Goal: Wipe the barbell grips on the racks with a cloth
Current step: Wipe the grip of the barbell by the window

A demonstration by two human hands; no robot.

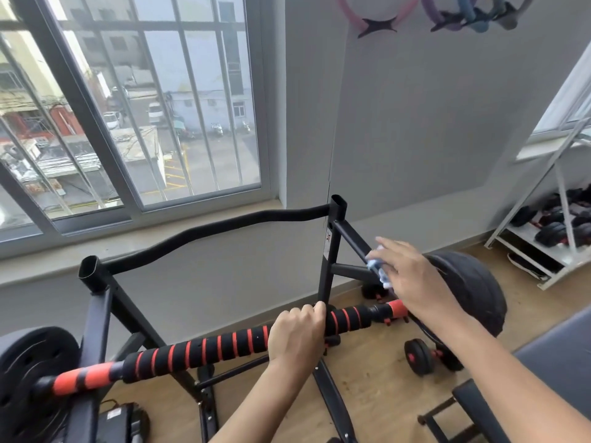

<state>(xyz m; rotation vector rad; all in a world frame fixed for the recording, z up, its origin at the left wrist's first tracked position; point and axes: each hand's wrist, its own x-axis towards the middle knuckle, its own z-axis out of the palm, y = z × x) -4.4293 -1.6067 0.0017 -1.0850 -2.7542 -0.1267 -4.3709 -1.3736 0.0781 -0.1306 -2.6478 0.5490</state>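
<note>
Nearest the camera, at the lower centre of the frame, the left hand [295, 330] wraps its fingers [311, 311] round the black-and-red foam grip [224, 345] of the barbell [382, 313], which lies across the black rack [329, 257] from lower left to centre right. Just beyond, at centre right, the right hand [412, 276] reaches over the bar's right end with fingers fairly straight, pressing a small blue-and-white cloth [379, 266] against a slanted rack strut, not against the grip itself. Weight plates sit on both bar ends: one cut off at the lower left edge [28, 372], one behind the right forearm [473, 289]. Judging from this, the main risk is the bar rolling or sliding on its rests if the left hand loosens while the right pushes sideways; the loaded plates would make that hard to stop. The cloth is bunched small and could slip from under the fingers, since little of it seems gripped. How the bar seats on the rack is hidden by the hands and uprights, and most of the cloth lies under the palm. Farther off are a barred window [128, 107] at upper left, a white shelf [543, 251] of dark gear at far right, and coloured rings [463, 14] cut off at the top.
</note>
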